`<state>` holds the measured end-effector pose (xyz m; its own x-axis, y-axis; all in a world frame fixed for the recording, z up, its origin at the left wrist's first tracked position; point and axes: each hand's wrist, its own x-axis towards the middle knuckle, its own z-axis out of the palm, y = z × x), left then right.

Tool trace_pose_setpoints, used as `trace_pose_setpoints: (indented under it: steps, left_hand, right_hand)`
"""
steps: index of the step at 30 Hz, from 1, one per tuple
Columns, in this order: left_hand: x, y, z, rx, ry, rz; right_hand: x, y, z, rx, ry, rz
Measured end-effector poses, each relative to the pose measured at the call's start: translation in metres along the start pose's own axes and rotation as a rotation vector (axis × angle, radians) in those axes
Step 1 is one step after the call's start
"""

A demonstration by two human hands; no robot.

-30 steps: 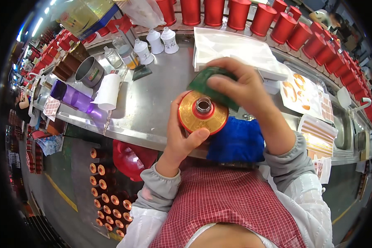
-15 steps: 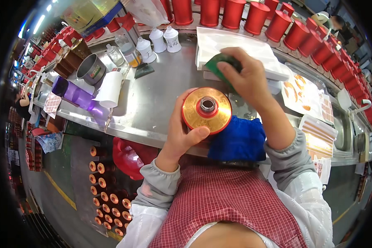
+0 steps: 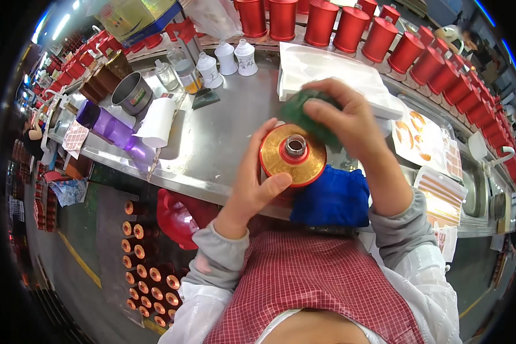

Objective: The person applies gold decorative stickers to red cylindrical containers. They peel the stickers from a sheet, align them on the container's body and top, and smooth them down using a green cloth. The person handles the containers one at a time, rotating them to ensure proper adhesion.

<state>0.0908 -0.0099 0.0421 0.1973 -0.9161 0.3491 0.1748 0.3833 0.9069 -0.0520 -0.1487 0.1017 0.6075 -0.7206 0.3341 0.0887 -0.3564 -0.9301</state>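
Note:
My left hand (image 3: 257,186) is wrapped around a red bottle (image 3: 282,163) with a gold, patterned shoulder, its thumb lying on the gold. The bottle's mouth is uncapped and faces up, tilted a little. In my right hand (image 3: 352,117) is a green scouring pad (image 3: 300,110), pinched between thumb and fingers and blurred by motion. The pad is just beyond the bottle's far rim; I cannot tell whether they touch. A folded blue cloth (image 3: 332,198) lies at the counter's front edge, right beside the bottle. The bottle's lower body is hidden under its top.
A white tray (image 3: 304,71) lies behind my right hand. Red canisters (image 3: 350,28) line the back. Small white bottles (image 3: 246,60), a metal pot (image 3: 131,94), a paper roll (image 3: 159,123) and a purple bottle (image 3: 109,127) stand or lie left. Several copper-topped bottles (image 3: 155,274) are on the floor.
The right hand has brought the green pad down and closer to the bottle's far rim. The left hand and bottle have shifted slightly right in the view.

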Motion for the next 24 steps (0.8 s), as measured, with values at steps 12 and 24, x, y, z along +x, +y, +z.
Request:
trace_pose_setpoints:
  steps: [12,24]
  left_hand:
    - [-0.005,-0.003,0.004,-0.037,0.057,-0.087]
    - [0.000,0.000,-0.006,-0.104,-0.025,-0.125]
  right_hand:
    - [0.010,0.007,0.001,-0.027,0.014,0.016]
    - [0.009,-0.008,-0.004,0.020,-0.024,0.156]
